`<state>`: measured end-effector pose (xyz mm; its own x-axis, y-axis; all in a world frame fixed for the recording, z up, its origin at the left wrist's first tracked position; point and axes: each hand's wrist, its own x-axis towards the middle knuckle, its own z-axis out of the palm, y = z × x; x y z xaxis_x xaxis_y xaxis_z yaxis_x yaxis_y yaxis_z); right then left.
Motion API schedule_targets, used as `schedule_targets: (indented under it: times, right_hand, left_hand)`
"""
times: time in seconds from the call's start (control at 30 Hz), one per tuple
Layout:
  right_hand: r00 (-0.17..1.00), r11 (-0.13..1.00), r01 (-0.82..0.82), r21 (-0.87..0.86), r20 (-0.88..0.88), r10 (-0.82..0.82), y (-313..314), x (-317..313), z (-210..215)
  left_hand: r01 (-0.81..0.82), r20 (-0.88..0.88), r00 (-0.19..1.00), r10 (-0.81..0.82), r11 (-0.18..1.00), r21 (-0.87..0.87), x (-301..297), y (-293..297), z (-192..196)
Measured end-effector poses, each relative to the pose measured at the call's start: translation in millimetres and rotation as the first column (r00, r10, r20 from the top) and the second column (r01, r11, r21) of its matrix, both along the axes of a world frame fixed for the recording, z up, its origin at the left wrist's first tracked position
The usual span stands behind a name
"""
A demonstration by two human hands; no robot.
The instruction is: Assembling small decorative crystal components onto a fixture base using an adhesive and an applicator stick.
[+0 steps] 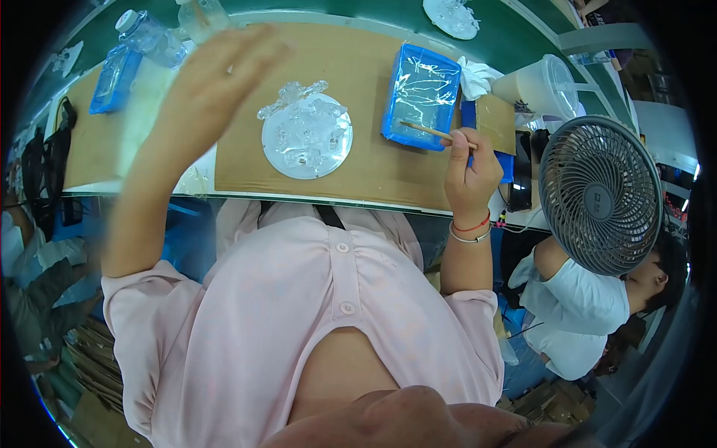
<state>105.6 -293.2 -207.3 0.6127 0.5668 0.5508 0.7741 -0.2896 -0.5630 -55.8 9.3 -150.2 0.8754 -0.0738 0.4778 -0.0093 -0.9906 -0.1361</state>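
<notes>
On the cardboard mat sits my clear disc — left hand hovers open and empty, right hand pinches a stick over the blue tray. Looks like loading glue; next I'd need a steady dab.

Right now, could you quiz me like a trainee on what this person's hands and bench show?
1. True or false: the right hand grips a thin wooden stick.
2. The stick's tip rests over: A the blue tray, B the grey fan, C the clear round ornament.
3. Which hand is raised, open and empty?

Key: 1 true; 2 A; 3 the left hand.
</notes>
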Motion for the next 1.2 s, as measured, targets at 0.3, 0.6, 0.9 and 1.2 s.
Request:
schedule_targets:
  times: [0.3, 0.6, 0.9, 1.2]
  right_hand:
    - [0.999, 0.997, 0.02, 0.071, 0.041, -0.023, 1, -8, 6]
    - [0.985, 0.925, -0.122, 0.361, -0.069, 0.157, -19, -53, 0]
    - [0.904, 0.905, -0.418, 0.081, 0.14, 0.405, 40, -58, -1]
    - [0.862, 0.877, -0.479, -0.037, 0.17, 0.477, 55, -56, -16]
  left_hand:
    - [0.301, -0.458, 0.839, -0.293, 0.952, -0.058, 10, -1, 0]
    - [0.018, -0.054, 0.996, -0.07, 0.756, -0.655, -23, -18, -16]
    - [-0.041, 0.099, 0.983, 0.153, 0.713, -0.7, -36, -34, -61]
    - [-0.054, 0.105, 0.98, 0.17, 0.732, -0.679, -38, -35, -68]
